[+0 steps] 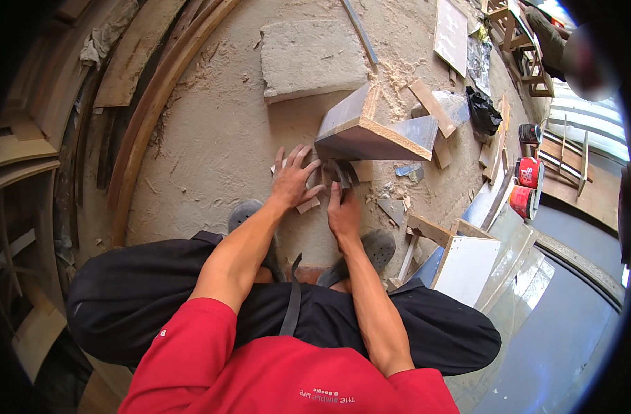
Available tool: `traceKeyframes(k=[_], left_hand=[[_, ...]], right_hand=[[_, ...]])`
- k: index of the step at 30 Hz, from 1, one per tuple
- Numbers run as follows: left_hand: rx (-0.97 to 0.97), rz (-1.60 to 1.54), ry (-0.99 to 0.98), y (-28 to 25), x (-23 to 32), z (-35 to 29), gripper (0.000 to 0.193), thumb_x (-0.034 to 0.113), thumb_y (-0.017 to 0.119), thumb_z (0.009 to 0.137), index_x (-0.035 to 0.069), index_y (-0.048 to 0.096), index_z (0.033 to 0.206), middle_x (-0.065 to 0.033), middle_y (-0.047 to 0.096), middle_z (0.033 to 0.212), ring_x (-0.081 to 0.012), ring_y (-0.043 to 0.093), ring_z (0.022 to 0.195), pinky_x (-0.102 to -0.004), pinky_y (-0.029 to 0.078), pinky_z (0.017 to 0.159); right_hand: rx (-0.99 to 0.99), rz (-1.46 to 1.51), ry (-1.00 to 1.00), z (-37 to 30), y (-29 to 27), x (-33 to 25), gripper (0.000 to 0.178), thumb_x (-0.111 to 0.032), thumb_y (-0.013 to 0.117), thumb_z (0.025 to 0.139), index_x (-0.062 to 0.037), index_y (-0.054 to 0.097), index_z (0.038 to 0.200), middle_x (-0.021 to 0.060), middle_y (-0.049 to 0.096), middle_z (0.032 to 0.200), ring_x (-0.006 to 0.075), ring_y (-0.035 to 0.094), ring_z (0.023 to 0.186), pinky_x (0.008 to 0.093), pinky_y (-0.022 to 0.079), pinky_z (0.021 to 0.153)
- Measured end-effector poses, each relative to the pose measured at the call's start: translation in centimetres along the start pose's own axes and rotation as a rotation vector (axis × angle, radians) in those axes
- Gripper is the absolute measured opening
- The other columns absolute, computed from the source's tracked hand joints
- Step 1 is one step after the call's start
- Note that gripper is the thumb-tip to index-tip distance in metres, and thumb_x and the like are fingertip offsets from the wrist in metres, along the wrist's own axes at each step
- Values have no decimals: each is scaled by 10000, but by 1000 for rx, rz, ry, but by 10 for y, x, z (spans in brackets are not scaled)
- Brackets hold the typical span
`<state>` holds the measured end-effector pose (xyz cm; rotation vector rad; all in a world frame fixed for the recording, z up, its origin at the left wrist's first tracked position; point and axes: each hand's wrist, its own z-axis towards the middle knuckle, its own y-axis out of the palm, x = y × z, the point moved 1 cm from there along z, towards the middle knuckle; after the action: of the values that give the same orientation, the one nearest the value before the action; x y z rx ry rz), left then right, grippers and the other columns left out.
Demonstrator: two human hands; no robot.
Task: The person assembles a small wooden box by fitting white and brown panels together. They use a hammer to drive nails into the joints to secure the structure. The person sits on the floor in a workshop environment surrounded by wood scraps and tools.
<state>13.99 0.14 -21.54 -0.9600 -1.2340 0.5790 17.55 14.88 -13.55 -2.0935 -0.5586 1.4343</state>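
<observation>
Just in front of my feet, my left hand [295, 181] is low over the floor with its fingers spread. Beneath it pokes out a small pale wood offcut [308, 205]. My right hand [344, 215] is closed, thumb up, on a dark, curved tool [343, 171], perhaps metal; its exact kind is not clear. Right beyond both hands stands an angled piece of joined chipboard panels [377, 138] with rough edges and grey faces. A short wood block [362, 170] lies at its foot, beside the tool.
A pale stone slab [312, 61] lies farther ahead. Long planks [160, 90] line the left side. To the right are wood offcuts [433, 107], a black plastic bag [484, 110], red cans [529, 172] and a white-faced panel box [466, 269]. Another person [550, 41] is at the far right.
</observation>
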Motion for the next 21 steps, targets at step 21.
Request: traceKeyframes(k=[21], left_hand=[[25,-33,-44,4,-5,0,872,502,769,758,137,429,1473,-38,456,1502,-219,353,1447,-517,128,1227]], right_hand=[[49,32,-219,4,-9,-13,450,-342,475,1049,-20,511,1360,272,625,1230,459,596,1135,464,466,937]])
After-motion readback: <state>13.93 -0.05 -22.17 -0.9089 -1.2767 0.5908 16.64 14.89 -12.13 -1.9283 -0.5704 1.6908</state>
